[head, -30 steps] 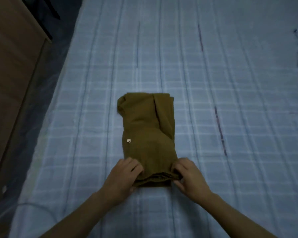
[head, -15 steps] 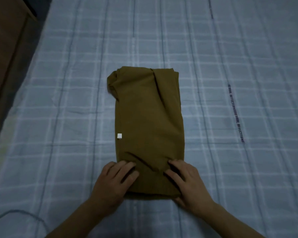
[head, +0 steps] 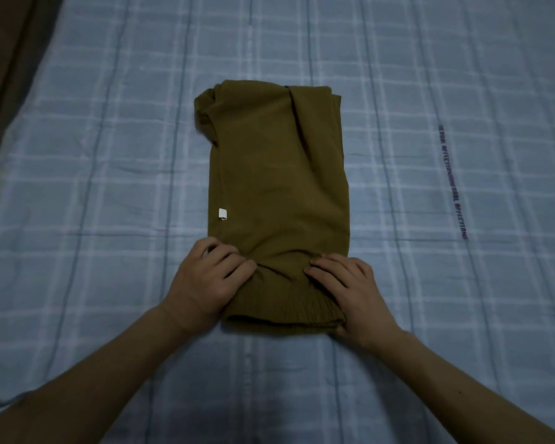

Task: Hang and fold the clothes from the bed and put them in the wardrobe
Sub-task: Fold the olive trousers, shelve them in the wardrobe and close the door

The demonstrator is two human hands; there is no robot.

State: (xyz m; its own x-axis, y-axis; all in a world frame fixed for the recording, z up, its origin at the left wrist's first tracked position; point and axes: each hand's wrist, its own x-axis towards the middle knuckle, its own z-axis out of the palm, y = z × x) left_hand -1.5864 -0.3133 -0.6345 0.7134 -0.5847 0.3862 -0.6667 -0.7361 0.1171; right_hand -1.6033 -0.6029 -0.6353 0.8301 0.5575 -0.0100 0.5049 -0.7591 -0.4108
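An olive-brown folded garment [head: 276, 174] lies lengthwise on the blue checked bedsheet [head: 109, 155], with a small white tag [head: 222, 214] on its left side. Its gathered elastic end [head: 289, 312] points toward me. My left hand [head: 205, 283] grips the near left corner, fingers curled over the top. My right hand [head: 353, 293] grips the near right corner, fingers on the cloth and thumb tucked at the lower edge. The cloth bunches up between the two hands.
The bed's left edge runs diagonally at the top left, with brown wooden furniture [head: 0, 59] beyond it. A line of dark printed lettering [head: 452, 184] marks the sheet to the right of the garment.
The view has closed in on the garment and tilted down. Both hands have slid from the near edge onto the top of the near end, and the cloth now bunches between them.
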